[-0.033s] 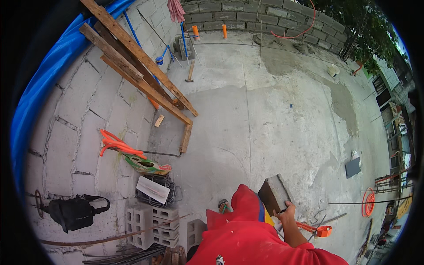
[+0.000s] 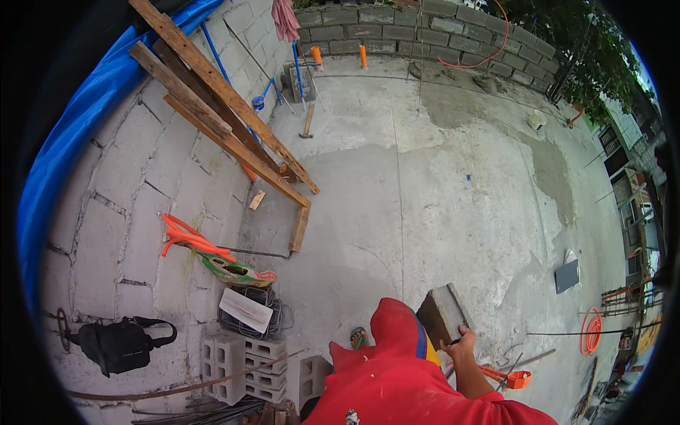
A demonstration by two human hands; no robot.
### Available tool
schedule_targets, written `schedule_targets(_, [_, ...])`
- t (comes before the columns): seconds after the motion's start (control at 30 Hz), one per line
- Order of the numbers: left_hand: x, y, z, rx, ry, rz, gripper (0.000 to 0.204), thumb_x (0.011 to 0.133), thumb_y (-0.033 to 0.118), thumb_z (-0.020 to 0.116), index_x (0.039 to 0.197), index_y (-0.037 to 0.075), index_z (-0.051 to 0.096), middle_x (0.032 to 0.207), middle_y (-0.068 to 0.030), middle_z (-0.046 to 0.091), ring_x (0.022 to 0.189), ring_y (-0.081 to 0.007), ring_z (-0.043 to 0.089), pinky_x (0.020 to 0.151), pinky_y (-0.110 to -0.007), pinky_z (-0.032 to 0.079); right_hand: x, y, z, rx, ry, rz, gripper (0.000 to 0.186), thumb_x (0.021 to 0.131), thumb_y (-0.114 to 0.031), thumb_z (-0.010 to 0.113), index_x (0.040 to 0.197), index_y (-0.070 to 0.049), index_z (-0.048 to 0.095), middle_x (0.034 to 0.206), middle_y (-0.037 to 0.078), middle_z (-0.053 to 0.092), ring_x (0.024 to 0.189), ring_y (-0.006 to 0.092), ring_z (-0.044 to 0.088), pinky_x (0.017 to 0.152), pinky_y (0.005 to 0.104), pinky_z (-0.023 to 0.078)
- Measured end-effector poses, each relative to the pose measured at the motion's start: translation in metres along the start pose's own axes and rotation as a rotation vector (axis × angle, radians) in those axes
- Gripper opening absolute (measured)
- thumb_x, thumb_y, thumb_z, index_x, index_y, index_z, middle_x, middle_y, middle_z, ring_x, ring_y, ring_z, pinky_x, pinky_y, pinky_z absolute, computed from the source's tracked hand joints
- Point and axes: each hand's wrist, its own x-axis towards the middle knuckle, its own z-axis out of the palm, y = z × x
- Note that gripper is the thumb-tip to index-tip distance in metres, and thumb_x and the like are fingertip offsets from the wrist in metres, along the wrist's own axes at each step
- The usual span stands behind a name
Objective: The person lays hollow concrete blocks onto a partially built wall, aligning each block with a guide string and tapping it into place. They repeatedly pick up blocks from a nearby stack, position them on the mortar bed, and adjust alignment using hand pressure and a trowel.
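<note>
My right hand [image 2: 462, 349] is closed on the near edge of a grey, box-like block [image 2: 451, 310] with a rough, speckled face and a dark brown side. Its exact kind is not clear, and a small dark part shows by my fingers. The block is tilted, just right of my red-clothed leg [image 2: 397, 329] with its blue and yellow stripe. My left hand is out of sight. Close to the right forearm lies an orange plastic piece [image 2: 519, 380] on the floor.
Hollow blocks [image 2: 265, 365] are stacked at the lower left, near a black bag [image 2: 117, 345] on the block wall. Wooden planks [image 2: 234, 106] lean against that wall. A hammer [image 2: 307, 122] lies farther off. Coiled orange tubing [image 2: 591, 331] and a dark panel [image 2: 567, 277] lie right.
The whole scene sits slightly lower in the picture now. My right hand keeps the same hold on the block.
</note>
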Motion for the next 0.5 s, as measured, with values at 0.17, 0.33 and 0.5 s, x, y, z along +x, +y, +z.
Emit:
schedule_targets(0.17, [0.072, 0.137, -0.117, 0.034, 0.047, 0.029, 0.084, 0.079, 0.062, 0.076, 0.129, -0.005, 0.07, 0.145, -0.0262, 0.062, 0.14, -0.0419, 0.056, 0.122, -0.059, 0.029, 0.057, -0.078, 0.124, 0.019, 0.05, -0.031, 0.057, 0.085, -0.025, 0.063, 0.141, -0.017, 0.055, 0.156, 0.011, 0.048, 0.142, 0.0362, 0.043, 0.116, 0.0637, 0.029])
schedule_targets(0.33, [0.145, 0.321, -0.264, 0.023, 0.104, 0.023, 0.083, 0.079, 0.062, 0.076, 0.128, -0.005, 0.07, 0.145, -0.0261, 0.063, 0.14, -0.042, 0.056, 0.122, -0.06, 0.028, 0.117, -0.168, 0.252, -0.028, 0.088, -0.014, 0.062, 0.087, -0.026, 0.062, 0.147, -0.017, 0.051, 0.159, 0.013, 0.044, 0.146, 0.0357, 0.039, 0.116, 0.0649, 0.028])
schedule_targets(0.5, [0.183, 0.475, -0.398, -0.006, 0.16, 0.017, 0.082, 0.079, 0.062, 0.075, 0.128, -0.004, 0.07, 0.144, -0.0259, 0.063, 0.14, -0.0421, 0.056, 0.121, -0.061, 0.028, 0.146, -0.25, 0.383, -0.002, 0.131, -0.024, 0.068, 0.084, -0.022, 0.062, 0.151, -0.017, 0.048, 0.16, 0.012, 0.043, 0.147, 0.0371, 0.037, 0.117, 0.0664, 0.028])
